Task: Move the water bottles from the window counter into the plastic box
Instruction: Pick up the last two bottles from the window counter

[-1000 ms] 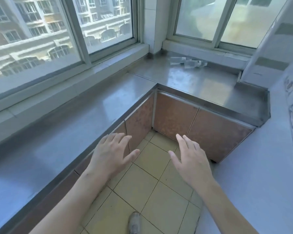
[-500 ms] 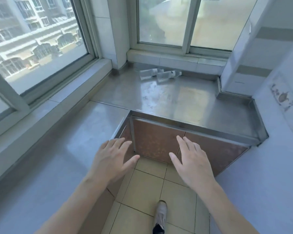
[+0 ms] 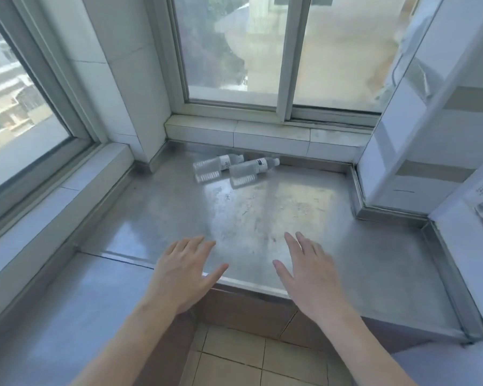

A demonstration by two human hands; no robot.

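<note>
Head view: two clear plastic water bottles lie on their sides at the upper centre of the frame, on the shiny stainless-steel window counter (image 3: 276, 215), close under the white tiled sill (image 3: 262, 135). The left clear plastic water bottle (image 3: 215, 164) and the right clear plastic water bottle (image 3: 251, 169) lie side by side, just beside each other, caps pointing toward the upper right and ribbed bases toward the lower left; each carries a pale label near its neck. Whether the two bottles touch cannot be told. Their reflections show in the metal just below them.

In the lower centre of the frame both bare forearms reach forward over the counter's front edge. The left hand (image 3: 184, 271) is spread, fingers straight and thumb out to the right, grasping nothing. The right hand (image 3: 310, 277) is likewise released, fingers extended and slightly fanned, thumb out to the left, holding nothing. Both hands are well apart from the bottles, with bare counter between.

A grey-framed sliding window (image 3: 285, 51) fills the upper centre, and a second large window (image 3: 20, 107) takes the left edge. Brown cabinet fronts (image 3: 248, 313) sit below the counter edge, and beige floor tiles (image 3: 234, 363) show at the bottom centre.
</note>
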